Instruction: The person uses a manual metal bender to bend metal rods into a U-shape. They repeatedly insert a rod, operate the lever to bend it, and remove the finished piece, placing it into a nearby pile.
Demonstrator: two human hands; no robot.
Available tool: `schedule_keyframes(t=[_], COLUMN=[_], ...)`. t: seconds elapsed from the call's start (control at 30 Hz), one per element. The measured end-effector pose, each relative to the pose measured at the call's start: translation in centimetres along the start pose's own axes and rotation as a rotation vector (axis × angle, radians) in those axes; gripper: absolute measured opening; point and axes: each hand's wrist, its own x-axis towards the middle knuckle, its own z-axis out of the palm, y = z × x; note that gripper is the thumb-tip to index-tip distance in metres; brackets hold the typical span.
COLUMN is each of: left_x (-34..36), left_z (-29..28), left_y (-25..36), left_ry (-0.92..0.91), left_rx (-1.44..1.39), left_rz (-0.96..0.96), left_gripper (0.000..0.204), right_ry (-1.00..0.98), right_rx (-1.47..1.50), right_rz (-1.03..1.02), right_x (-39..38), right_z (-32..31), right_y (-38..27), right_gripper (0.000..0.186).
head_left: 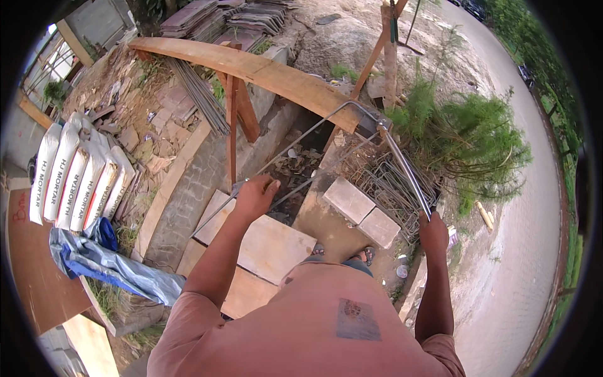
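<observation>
My left hand [256, 196] is closed around a thin bent steel rod [293, 142]. The rod's long leg runs up to the end of a wooden plank [251, 66]; a shorter leg slants back toward the hand. Out to the right, my right hand [433, 231] grips the lower end of a shiny metal pipe handle [407, 168]. That handle reaches up to a bending tool [379, 122] at the plank's end, where the rod makes its corner. Fingers of both hands are partly hidden.
Stacked white mortar bags [81, 176] and a blue-grey tarp [119, 257] lie left. Wooden posts [232, 132] prop the plank over a debris-filled ditch [295, 169]. Pale slabs [276, 242], paving blocks [361, 210], bent steel loops [402, 182] and a green bush [465, 132] surround me.
</observation>
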Motion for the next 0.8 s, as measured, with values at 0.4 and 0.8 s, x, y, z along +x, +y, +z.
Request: schedule_keyframes(t=[0.4,0.8], left_x=[-0.3,-0.1], left_z=[-3.1,-2.6], left_y=[-7.4,-7.5], left_ry=[-0.218,-0.073], left_rx=[-0.069,0.121], left_rz=[-0.472,-0.499], left_gripper=[0.051,0.046], right_ry=[-0.084,-0.055], right_rx=[-0.066,-0.312], right_rz=[-0.057,-0.202], right_x=[1.9,15.8], right_z=[-0.2,-4.4], right_y=[1.3,5.3], right_gripper=[0.042,0.026])
